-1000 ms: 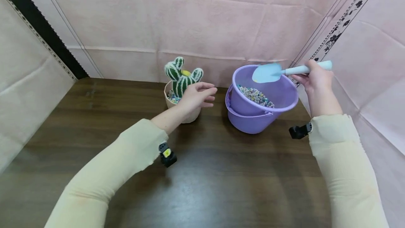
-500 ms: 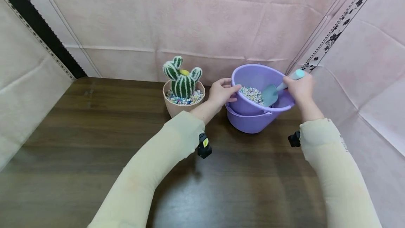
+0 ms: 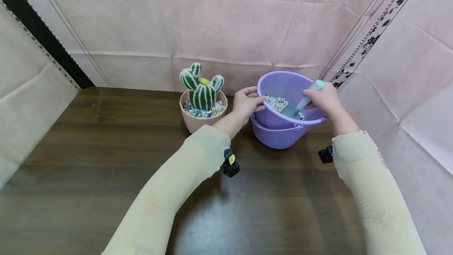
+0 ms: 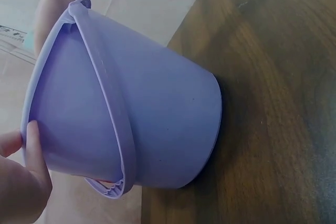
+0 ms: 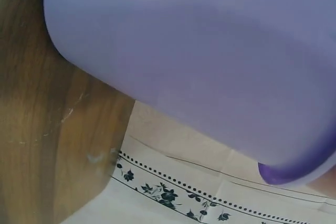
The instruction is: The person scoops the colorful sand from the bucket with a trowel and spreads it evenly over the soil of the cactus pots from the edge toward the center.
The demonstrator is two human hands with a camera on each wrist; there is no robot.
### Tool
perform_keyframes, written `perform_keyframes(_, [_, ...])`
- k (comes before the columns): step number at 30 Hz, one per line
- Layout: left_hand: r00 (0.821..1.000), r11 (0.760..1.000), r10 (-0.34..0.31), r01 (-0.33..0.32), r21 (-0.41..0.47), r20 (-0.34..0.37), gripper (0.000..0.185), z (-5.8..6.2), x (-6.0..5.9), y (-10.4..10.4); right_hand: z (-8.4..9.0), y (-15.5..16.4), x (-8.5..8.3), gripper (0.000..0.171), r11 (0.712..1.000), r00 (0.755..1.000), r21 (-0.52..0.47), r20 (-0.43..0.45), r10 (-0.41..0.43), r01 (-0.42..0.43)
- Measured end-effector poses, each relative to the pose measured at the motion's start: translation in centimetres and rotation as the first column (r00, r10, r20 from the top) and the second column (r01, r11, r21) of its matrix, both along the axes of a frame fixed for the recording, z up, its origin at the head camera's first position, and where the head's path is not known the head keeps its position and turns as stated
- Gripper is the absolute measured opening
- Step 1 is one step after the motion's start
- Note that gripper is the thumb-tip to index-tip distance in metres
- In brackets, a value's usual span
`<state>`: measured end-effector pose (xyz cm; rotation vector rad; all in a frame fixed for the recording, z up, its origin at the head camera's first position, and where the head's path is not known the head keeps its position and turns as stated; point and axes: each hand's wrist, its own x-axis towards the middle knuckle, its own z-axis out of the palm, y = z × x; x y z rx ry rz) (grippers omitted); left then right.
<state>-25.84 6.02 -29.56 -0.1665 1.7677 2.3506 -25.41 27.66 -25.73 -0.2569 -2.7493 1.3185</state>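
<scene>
A purple bucket (image 3: 277, 139) stands upright on the dark wooden table, holding small multicoloured pebbles (image 3: 276, 102). At its left rim, my left hand (image 3: 244, 105) grips the edge with thumb and fingers; the left wrist view shows one finger (image 4: 35, 148) against the outer wall. My right hand (image 3: 326, 99) grips the handle of a light blue hand trowel (image 3: 306, 98) over the bucket's right side. The trowel's blade (image 3: 290, 111) is partly sunk in the pebbles. In the right wrist view the bucket's wall (image 5: 184, 51) hides the trowel and nearly all of the hand.
Left of the bucket stands a knitted green cactus (image 3: 202, 98) in a beige pot (image 3: 196, 122) topped with coloured pebbles. The bucket's carrying handle (image 4: 107, 98) hangs down along its front. Pale cloth (image 3: 226, 23) walls rise behind and at both sides of the wooden table (image 3: 141, 160).
The left hand has moved right from beside the cactus to the bucket's rim. The right hand has brought the trowel down and left, from above the bucket into the pebbles.
</scene>
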Motion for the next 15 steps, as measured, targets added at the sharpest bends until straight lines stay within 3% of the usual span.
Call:
perform_keyframes(5, [1.000,1.000,-0.011,0.011,0.014,0.025,0.046,-0.28,-0.17,-0.01,-0.14,0.30,0.09,0.013,0.990,1.000,-0.143,0.023,0.001,0.002])
perform_keyframes(15, [0.998,0.999,-0.021,0.019,0.041,0.066,0.048,-0.08,-0.44,-0.17,-0.20,0.44,-0.35,0.008,0.971,1.000,-0.240,0.017,-0.009,0.013])
